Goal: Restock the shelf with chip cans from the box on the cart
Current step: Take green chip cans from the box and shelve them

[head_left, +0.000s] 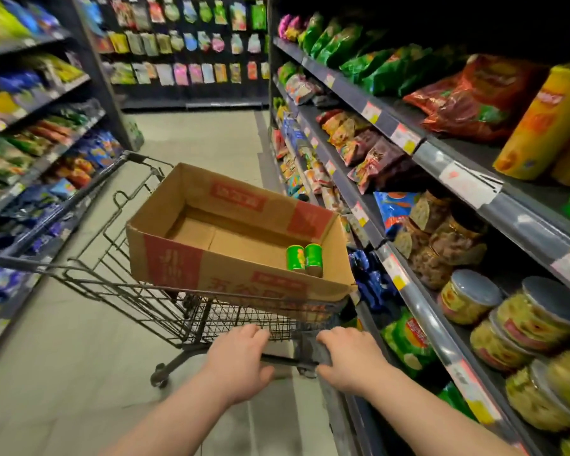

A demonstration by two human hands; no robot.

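- Head view: my left hand is wrapped round the cart handle, a dark smooth bar, with the fingers over the top and the thumb beneath.
- My right hand grasps the same bar just beside it, at the right end.
- The cart is thin black wire with a mesh basket. On it sits an open box of brown cardboard, tilted, with red printed panels and a dented near rim.
- Two green chip cans, small glossy cylinders, stand touching each other in the box's near right corner.
- The shelf at my right has grey metal edges with paper price tags. It holds crinkled foil bags, tall yellow tubes and squat clear jars with flat grey lids.
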